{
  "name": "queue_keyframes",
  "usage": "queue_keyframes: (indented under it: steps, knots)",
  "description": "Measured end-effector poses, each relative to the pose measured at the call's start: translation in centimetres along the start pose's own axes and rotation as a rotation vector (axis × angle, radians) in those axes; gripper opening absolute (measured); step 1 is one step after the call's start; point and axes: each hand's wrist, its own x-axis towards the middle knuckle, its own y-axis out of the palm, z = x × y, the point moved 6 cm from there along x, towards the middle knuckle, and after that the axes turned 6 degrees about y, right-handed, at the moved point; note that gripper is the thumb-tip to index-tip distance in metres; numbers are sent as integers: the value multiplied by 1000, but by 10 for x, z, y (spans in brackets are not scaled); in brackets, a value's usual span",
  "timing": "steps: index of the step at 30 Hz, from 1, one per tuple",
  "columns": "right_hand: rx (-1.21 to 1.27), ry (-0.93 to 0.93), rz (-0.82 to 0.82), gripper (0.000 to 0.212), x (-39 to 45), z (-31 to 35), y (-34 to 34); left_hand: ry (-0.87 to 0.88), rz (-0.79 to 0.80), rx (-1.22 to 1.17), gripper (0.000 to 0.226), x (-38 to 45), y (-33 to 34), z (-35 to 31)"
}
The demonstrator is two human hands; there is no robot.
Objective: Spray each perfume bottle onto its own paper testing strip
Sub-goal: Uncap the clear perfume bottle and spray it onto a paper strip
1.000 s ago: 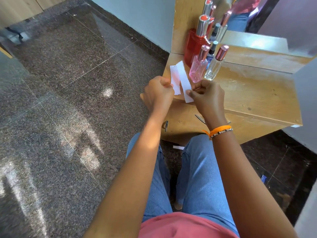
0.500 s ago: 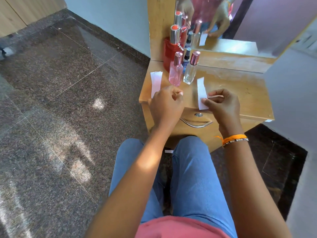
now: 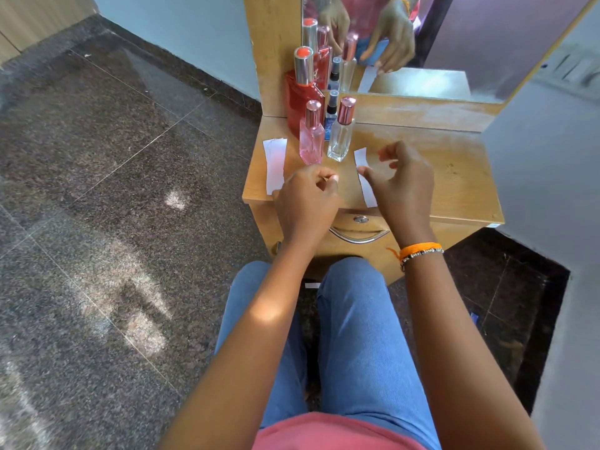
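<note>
Item: tabletop point(image 3: 454, 177), wooden, with mirror point(image 3: 454, 37) behind; drawer handle point(image 3: 358, 237) on its front below the near edge.

Landmark: clear bottle point(image 3: 341, 138), upright, capped, towards the tabletop's back left.

- Pink bottle point(image 3: 311, 139): just left of the clear bottle, capped.
- Small dark-topped bottle point(image 3: 331, 115): behind, between those two.
- Red bottle point(image 3: 300, 99): behind and left, tallest, against the mirror frame.
- Left paper strip point(image 3: 275, 164): lying flat, left of the pink bottle, running to the tabletop's near edge.
- Right paper strip point(image 3: 363, 170): flat, just right of the clear bottle, partly hidden by your right hand.
- Left hand point(image 3: 306, 203): in front of the pink bottle, fingers loosely curled, nothing visibly held.
- Right hand point(image 3: 402, 186): right of the clear bottle, fingers loosely spread over the right strip; whether the thumb touches the paper I cannot tell.

Step in hand, by my reading: strips laid, no bottle sprayed yet; only two strips show for four bottles. Take one bottle, uncap, hold its strip away from the neighbouring strip, and spray briefly so mist lands on that paper alone. Keep each strip beside its own bottle.
</note>
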Motion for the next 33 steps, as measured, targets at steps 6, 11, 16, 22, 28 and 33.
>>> queue_keyframes:
  steps: [6, 11, 16, 22, 28, 33]
  knots:
    - [161, -11, 119, 48, 25, 21, 37, 9, -9, -57, 11, 7, -1, 3]
    - [161, -16, 122, 27, 26, 17, 42, 63, 16, -139, 10, 10, 2, 2]
    - [354, -23, 141, 23, 6, 13, 9, 165, 38, -389, 17, 6, 5, -17]
    - [461, 33, 341, 35, -21, 7, -8, 174, 346, -519, 33, -2, 24, -19]
    - [811, 184, 287, 25, -23, 14, -27, 226, 159, -318, 26, -8, 9, -25]
    - [1158, 361, 280, 10, -21, 49, -21, 371, 59, -75, 28, -12, 6, -31]
